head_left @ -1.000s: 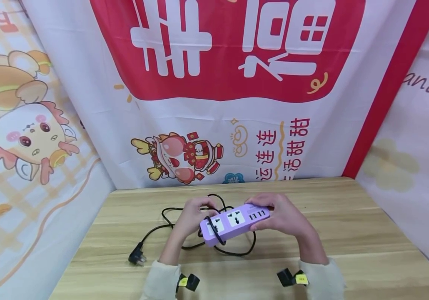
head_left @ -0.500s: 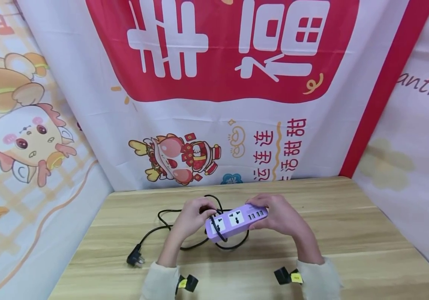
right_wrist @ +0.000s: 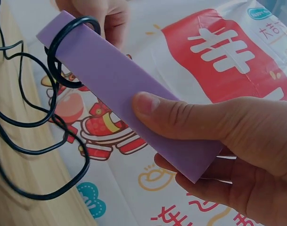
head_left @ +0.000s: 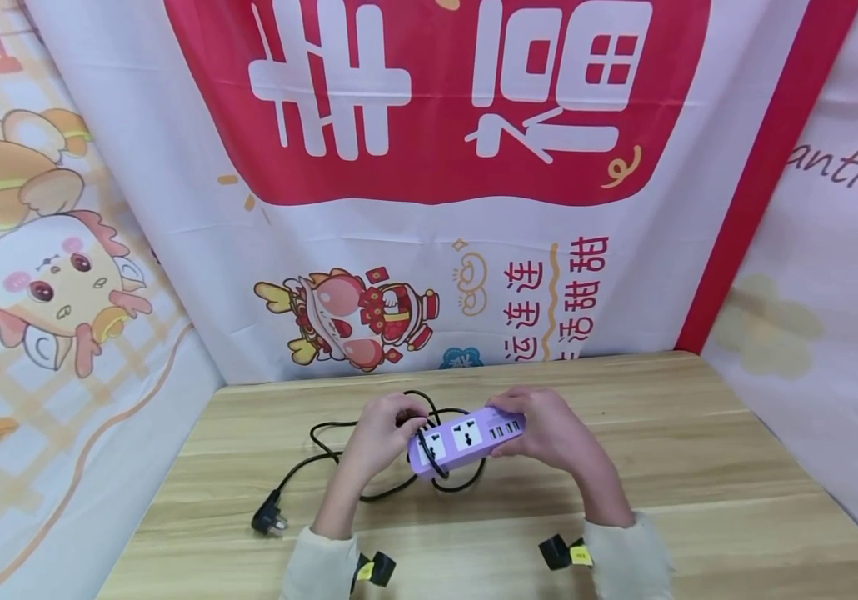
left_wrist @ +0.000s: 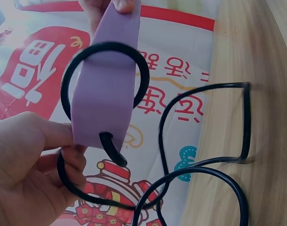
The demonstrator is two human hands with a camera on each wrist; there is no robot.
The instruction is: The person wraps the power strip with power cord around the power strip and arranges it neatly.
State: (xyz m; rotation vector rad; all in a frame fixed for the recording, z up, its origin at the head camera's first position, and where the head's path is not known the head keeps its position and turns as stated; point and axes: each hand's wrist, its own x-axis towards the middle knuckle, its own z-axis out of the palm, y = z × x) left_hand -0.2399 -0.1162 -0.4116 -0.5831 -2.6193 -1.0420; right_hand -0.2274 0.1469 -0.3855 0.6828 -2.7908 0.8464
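Note:
A purple power strip (head_left: 447, 443) with white sockets and several USB ports is held above the table, tilted up to the right. My right hand (head_left: 549, 427) grips its USB end, the thumb (right_wrist: 155, 106) lying along one side. At the other end, my left hand (head_left: 384, 433) pinches the black cord (left_wrist: 94, 200) close to the strip's end. One loop of that cord circles the strip's left end, seen in both wrist views. Slack cord lies in loose loops behind and below the strip. The black plug (head_left: 267, 515) rests on the table at left.
The wooden table (head_left: 661, 467) runs right up to a printed cloth backdrop (head_left: 369, 233). Patterned cloth walls (head_left: 766, 275) stand at either side. A small black camera is strapped at each wrist.
The strip has come slightly leftward with my right hand since half a second ago. The cord loop below it looks smaller than a second ago. My left hand keeps its pinch.

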